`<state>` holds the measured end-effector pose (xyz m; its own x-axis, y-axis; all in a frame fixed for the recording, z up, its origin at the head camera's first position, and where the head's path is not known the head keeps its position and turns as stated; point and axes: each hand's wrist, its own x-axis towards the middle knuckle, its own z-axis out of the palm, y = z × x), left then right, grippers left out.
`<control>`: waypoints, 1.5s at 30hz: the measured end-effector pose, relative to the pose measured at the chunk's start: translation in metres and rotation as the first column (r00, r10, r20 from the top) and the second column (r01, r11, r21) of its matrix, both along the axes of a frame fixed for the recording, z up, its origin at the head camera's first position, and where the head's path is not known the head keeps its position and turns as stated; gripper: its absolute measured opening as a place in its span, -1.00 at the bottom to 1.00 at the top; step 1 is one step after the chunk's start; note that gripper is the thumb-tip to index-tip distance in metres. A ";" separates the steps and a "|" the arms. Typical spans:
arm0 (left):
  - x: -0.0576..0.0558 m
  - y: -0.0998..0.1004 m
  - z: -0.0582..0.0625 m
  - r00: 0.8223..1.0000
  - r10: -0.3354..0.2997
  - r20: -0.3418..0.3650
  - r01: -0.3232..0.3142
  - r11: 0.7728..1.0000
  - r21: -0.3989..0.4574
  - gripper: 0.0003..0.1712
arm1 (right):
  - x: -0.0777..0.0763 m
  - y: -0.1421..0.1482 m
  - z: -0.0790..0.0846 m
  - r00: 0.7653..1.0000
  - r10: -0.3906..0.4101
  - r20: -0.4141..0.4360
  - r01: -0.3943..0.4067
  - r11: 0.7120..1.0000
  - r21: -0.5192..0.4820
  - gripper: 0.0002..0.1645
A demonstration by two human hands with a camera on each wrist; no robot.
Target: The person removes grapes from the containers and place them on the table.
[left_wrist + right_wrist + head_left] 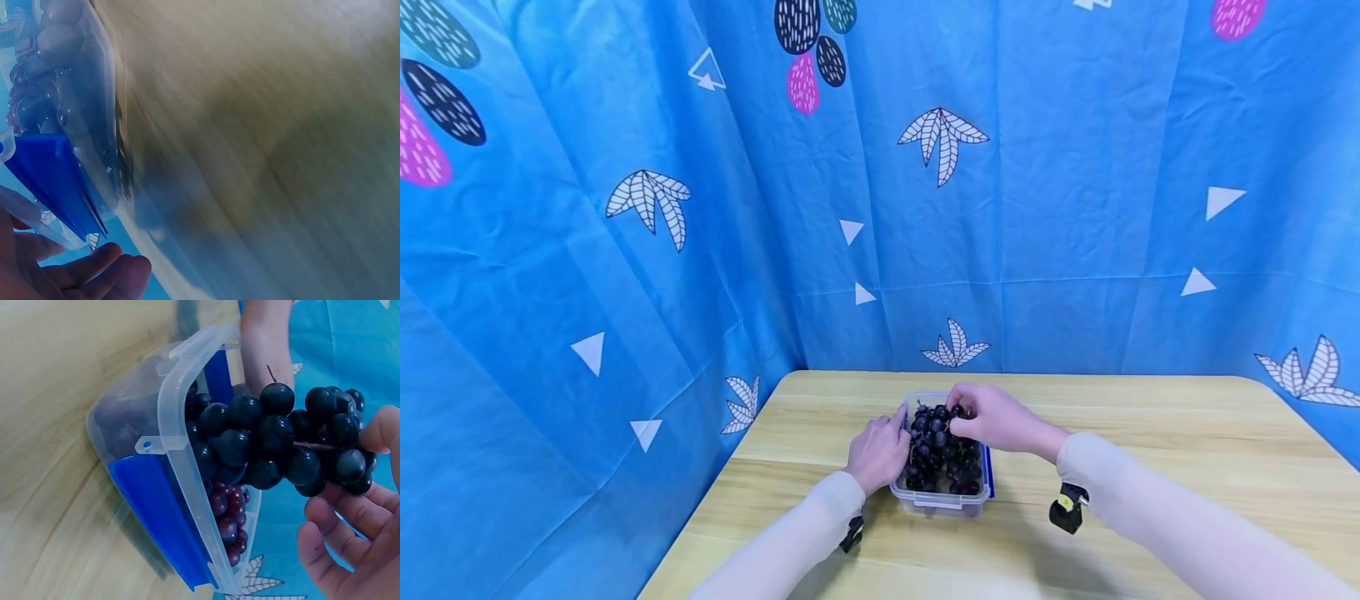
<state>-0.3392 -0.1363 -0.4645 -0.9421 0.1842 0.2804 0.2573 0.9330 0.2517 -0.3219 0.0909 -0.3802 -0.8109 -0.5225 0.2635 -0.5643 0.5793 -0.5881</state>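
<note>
2 hands (878, 452) (1000, 418) at container (938, 501) of grapes (934, 446)

We see two long, plain sleeves, whitish in colour. On the left sleeve (793, 533) there is a small black device (852, 534) near the cuff; on the right sleeve (1180, 512), a black block (1064, 518) carries a yellow marking (1065, 502).

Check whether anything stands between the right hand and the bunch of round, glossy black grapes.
Nothing visible does: the right hand grips the black grapes directly, over the open, rectangular clear plastic box.
</note>
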 end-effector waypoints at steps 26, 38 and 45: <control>0.001 0.001 0.001 1.000 -0.005 -0.030 0.004 0.999 -0.032 -0.43 | 0.003 0.051 0.018 0.976 -0.144 0.162 0.167 0.975 -0.143 -0.74; 0.000 0.001 -0.002 0.999 0.016 -0.035 -0.018 0.999 -0.043 -0.42 | -0.007 0.069 -0.004 0.961 -0.160 0.224 0.210 0.953 -0.218 -0.70; -0.002 0.002 -0.003 0.999 0.021 -0.033 -0.022 0.999 -0.034 -0.41 | -0.012 0.078 -0.016 0.956 -0.194 0.220 0.246 0.938 -0.244 -0.73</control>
